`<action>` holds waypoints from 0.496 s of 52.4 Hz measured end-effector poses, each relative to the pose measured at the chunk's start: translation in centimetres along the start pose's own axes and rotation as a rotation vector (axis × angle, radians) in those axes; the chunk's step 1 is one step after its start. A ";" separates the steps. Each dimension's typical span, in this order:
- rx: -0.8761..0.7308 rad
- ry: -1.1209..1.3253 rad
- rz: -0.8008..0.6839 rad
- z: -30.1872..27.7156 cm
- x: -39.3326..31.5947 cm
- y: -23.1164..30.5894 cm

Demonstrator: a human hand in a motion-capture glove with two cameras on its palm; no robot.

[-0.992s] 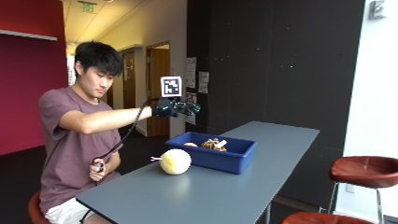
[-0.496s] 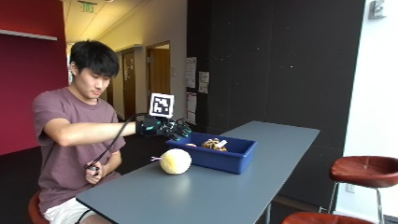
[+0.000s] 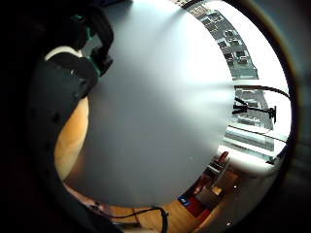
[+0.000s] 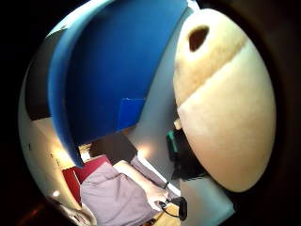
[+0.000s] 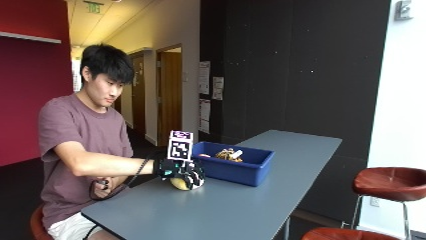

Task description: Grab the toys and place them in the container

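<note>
- Black-gloved right hand [image 5: 181, 172] is curling its fingers over the round cream plush toy [image 5: 178, 183].
- Toy is sitting on the grey table [image 5: 266, 200], just beside the blue container [image 5: 233, 167].

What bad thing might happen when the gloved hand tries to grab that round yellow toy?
The round toy sits on the smooth table near its edge, so it might roll off if the gloved hand nudges it. The blue bin is right beside the toy, so the hand or toy might bump the bin's wall on the way up. Toys already lie in the bin, so the round one may land on them.
</note>
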State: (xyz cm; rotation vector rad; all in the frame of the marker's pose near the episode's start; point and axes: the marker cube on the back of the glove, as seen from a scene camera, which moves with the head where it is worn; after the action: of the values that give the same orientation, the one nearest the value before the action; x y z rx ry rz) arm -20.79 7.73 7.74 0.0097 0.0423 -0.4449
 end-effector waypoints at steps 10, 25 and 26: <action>0.079 -0.230 0.055 -2.2 2.5 -1.8; 0.209 -0.227 0.176 -12.5 5.3 -2.7; 0.223 -0.215 0.185 -13.4 5.3 -2.9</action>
State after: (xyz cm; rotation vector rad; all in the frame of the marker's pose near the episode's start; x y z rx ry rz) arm -17.76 3.10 -5.89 0.1838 -0.2180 -0.2623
